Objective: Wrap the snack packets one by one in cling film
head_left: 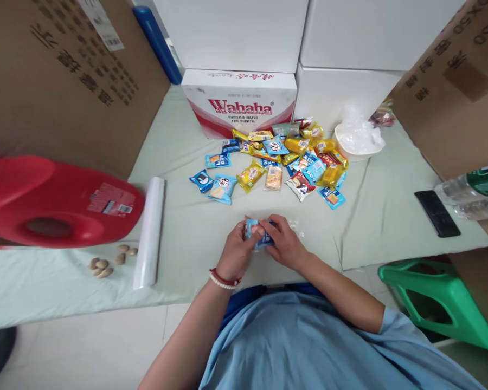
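Between both hands is a small blue snack packet (264, 238), held just above the table's near part. My left hand (236, 246), with red and white bracelets at the wrist, grips its left side, thumb across the front. My right hand (287, 244) pinches the packet's right side. Fingers cover much of the wrapper. A clear plastic scrap (297, 228) shows just behind my right hand. Farther back lies a loose heap of wrapped snacks (296, 149). Nearest to me in it are a yellow packet (251, 175), a clear-wrapped biscuit (274, 177) and a light blue packet (222, 188).
A Wahaha carton (239, 103) stands behind the heap, beside a white bowl (355, 145) holding plastic. To the left are a red jug (61, 203), a white roll (150, 233) and several nuts (101, 265). A phone (437, 214) and bottles (472, 187) lie right, above a green stool (439, 300).
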Demonstrator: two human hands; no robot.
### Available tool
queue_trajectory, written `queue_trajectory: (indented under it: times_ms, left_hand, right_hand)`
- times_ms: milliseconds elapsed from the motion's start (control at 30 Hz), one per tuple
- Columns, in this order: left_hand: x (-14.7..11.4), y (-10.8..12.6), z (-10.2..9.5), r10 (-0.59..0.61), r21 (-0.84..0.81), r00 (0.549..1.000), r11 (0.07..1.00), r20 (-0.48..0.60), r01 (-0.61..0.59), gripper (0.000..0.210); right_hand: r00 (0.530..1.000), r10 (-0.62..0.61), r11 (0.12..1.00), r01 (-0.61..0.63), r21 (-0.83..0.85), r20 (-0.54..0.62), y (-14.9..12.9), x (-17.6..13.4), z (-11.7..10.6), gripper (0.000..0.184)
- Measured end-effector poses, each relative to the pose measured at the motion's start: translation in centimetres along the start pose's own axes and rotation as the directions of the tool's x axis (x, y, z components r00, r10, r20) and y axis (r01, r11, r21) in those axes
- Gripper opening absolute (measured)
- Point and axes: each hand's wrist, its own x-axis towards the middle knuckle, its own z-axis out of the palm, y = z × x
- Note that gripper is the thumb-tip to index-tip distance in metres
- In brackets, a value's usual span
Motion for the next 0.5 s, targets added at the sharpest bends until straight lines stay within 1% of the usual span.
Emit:
queue_trajectory:
  times_ms: [67, 133, 200, 233, 267, 300, 367, 433, 467, 500]
  left_hand:
    - [0.2, 0.1, 0.3, -0.020, 0.006, 0.998, 1.000, -0.059, 0.020, 0.052]
    - [0.3, 0.0, 0.5, -0.044, -0.073, 0.986, 0.997, -0.159, 0.033, 0.060]
    - [0.3, 0.1, 0.7, -0.034, -0.124, 0.973, 0.992, -0.227, 0.005, 0.062]
    - [0.1, 0.1, 0.9, -0.009, -0.125, 0.972, 0.992, -0.236, -0.021, 0.062]
    - [-0.1, 0.1, 1.2, 0.019, -0.123, 0.974, 0.991, -0.226, -0.048, 0.060]
    - [-0.4, 0.0, 1.6, 0.039, -0.130, 0.980, 0.989, -0.193, -0.065, 0.058]
    - [-1.1, -0.1, 2.5, 0.034, -0.179, 0.996, 0.983, -0.078, -0.047, 0.055]
    - [-1.8, -0.3, 3.6, -0.003, -0.259, 0.999, 0.966, 0.048, 0.015, 0.054]
    - [-2.0, -0.4, 4.2, -0.022, -0.299, 0.996, 0.953, 0.092, 0.049, 0.053]
    - [-2.2, -0.5, 4.7, -0.037, -0.335, 0.993, 0.939, 0.114, 0.073, 0.052]
  right_hand:
    - [0.999, -0.036, 0.999, 0.037, 0.036, -0.009, -0.6, -0.1, -0.7, 0.073]
    - [0.997, -0.024, 0.995, 0.031, 0.095, -0.073, -1.5, -0.4, -1.6, 0.063]
    - [0.986, 0.064, 0.988, -0.041, 0.147, -0.151, -2.5, -0.7, -2.5, 0.051]
    - [0.977, 0.122, 0.981, -0.091, 0.172, -0.175, -2.9, -0.8, -2.9, 0.048]
    - [0.969, 0.173, 0.970, -0.136, 0.204, -0.179, -3.2, -0.9, -3.0, 0.046]
    - [0.962, 0.215, 0.953, -0.171, 0.249, -0.166, -3.4, -1.0, -3.1, 0.046]
    - [0.955, 0.277, 0.891, -0.213, 0.400, -0.109, -3.4, -1.0, -2.7, 0.050]
    - [0.947, 0.318, 0.769, -0.228, 0.598, -0.048, -3.0, -1.1, -1.9, 0.056]
    - [0.942, 0.335, 0.688, -0.225, 0.690, -0.027, -2.7, -1.2, -1.4, 0.060]
    - [0.937, 0.350, 0.605, -0.215, 0.767, -0.014, -2.4, -1.3, -0.8, 0.064]
